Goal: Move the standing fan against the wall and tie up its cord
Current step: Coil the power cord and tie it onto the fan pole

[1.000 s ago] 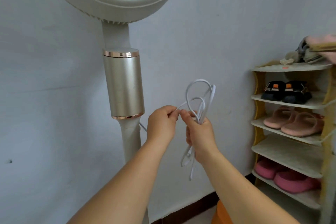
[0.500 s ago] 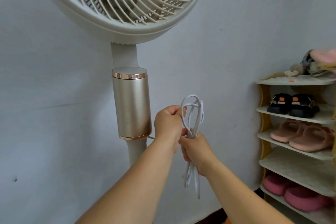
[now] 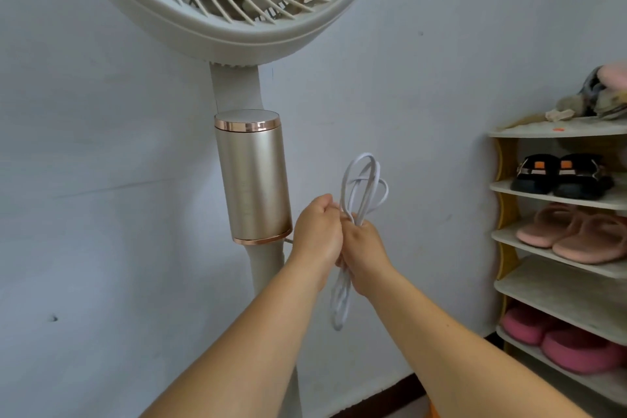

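Observation:
The cream standing fan (image 3: 252, 176) stands close to the pale wall (image 3: 84, 146), its grille at the top of view and a gold cylinder on its pole. Its white cord (image 3: 361, 187) is gathered into a bundle of loops just right of the pole. My right hand (image 3: 364, 256) grips the middle of the bundle, with loops sticking up above it and hanging below. My left hand (image 3: 317, 232) presses against the right hand and pinches a strand at the bundle's middle. The fan's base is out of view.
A yellow and white corner shoe rack (image 3: 556, 248) stands at the right, holding black sandals, pink slippers and magenta slippers, with soft items on top. A dark skirting strip (image 3: 383, 394) runs along the wall's foot. Something orange (image 3: 432, 412) shows at the bottom edge.
The loops have been drawn tighter into a narrower bundle, and both hands have closed together around its middle. The view has tilted up, showing more of the fan's grille.

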